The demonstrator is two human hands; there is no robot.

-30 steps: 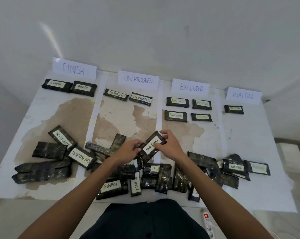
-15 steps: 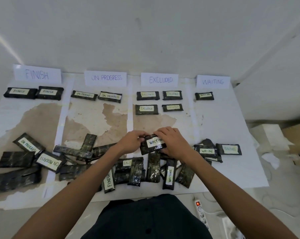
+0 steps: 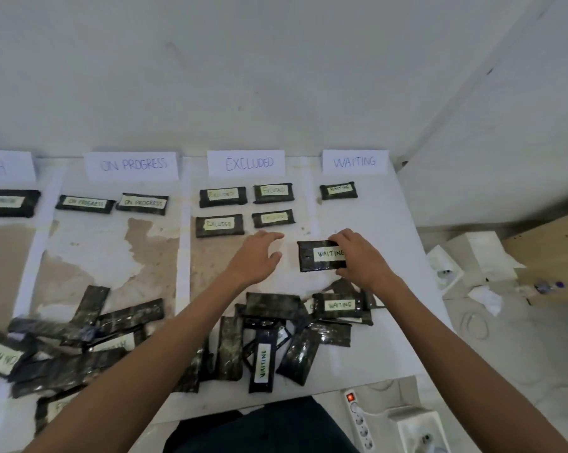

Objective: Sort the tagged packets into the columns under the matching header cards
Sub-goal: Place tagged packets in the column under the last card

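One packet short of its column

One packet (image 3: pixel 318 256) tagged WAITING is in the right hand (image 3: pixel 361 259), which pinches its right end with the thumb at the near edge and the fingers curled over the far edge. Its long axis runs left to right, matching the placed packet (image 3: pixel 338 191) under the WAITING header card (image 3: pixel 354 161). That column lies ahead of the held packet and a little to the right, so the right hand is the nearer one. I judge the move calls for a short push forward with no turning. The left hand (image 3: pixel 259 256) hovers just left of the packet, fingers spread and relaxed, holding nothing and apart from it. Whether the packet rests on the worktop (image 3: pixel 374 223) or is lifted clear, I cannot tell. The right hand hides the tag's last letter and the packet's right end. Many packets in the heap (image 3: pixel 269 305) lie face down with their tags unseen. The leftmost card (image 3: pixel 5 166) is cut off by the frame edge.
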